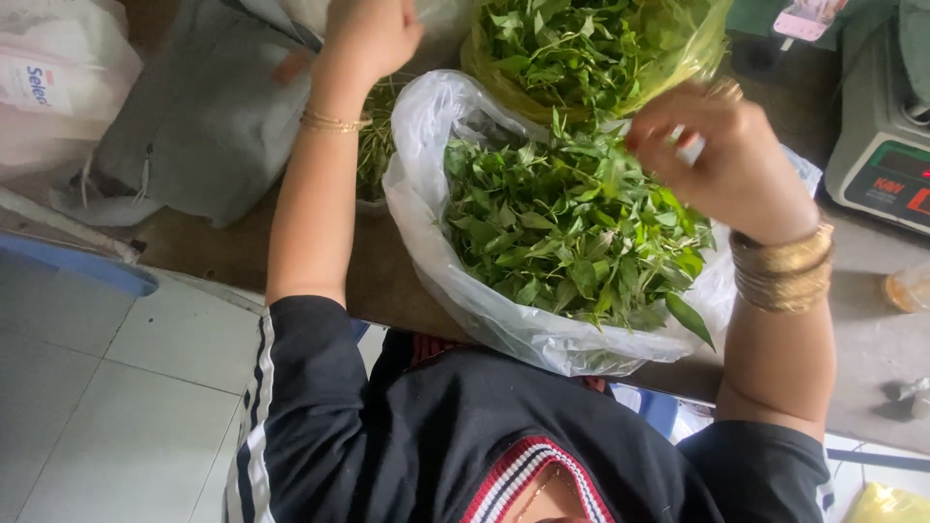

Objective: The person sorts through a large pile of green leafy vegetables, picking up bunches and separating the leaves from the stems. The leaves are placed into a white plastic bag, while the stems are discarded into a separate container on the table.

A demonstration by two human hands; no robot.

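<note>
While both arms reach over table (862,358) | left hand (373,34) closed in fist, contents hidden | right hand (722,155) fingers pinched on leafy sprig above clear bag of greens (572,228) | yellow bag of greens (591,48) behind | scale (882,145) right.

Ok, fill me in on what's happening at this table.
A person is working over a white plastic bag full of green leaves on a brown table. The right hand is raised above the leaves, fingers pinched together. The left hand is closed near a yellowish bag of leaves. A weighing scale stands at the right.
</note>
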